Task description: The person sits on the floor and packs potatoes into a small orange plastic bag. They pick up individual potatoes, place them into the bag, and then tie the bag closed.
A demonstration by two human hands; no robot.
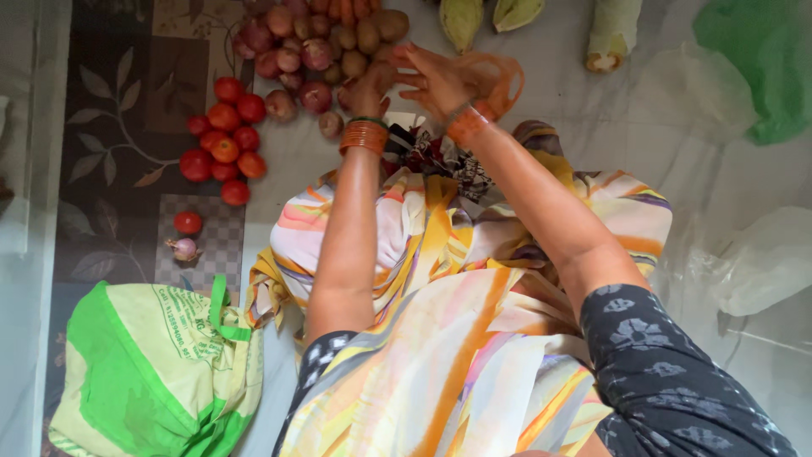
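My left hand (370, 87) curls down at the near edge of a pile of reddish onions and brown potatoes (317, 46) on the floor. Its fingers are bent, and what they hold is hidden. Right beside it is my right hand (433, 78) with fingers spread toward the pile. A thin translucent orange bag (506, 78) loops round that hand and hangs from it. Both wrists carry orange bangles. My lap, covered in striped yellow and orange cloth (440, 338), fills the lower middle.
A cluster of red tomatoes (224, 140) lies left of the pile on a patterned mat, with one tomato (188, 222) and a small onion (183, 248) apart. A green and cream sack (156, 372) sits lower left. Pale gourds (613, 30), a green bag (765, 59) and clear plastic bags (761, 262) lie right.
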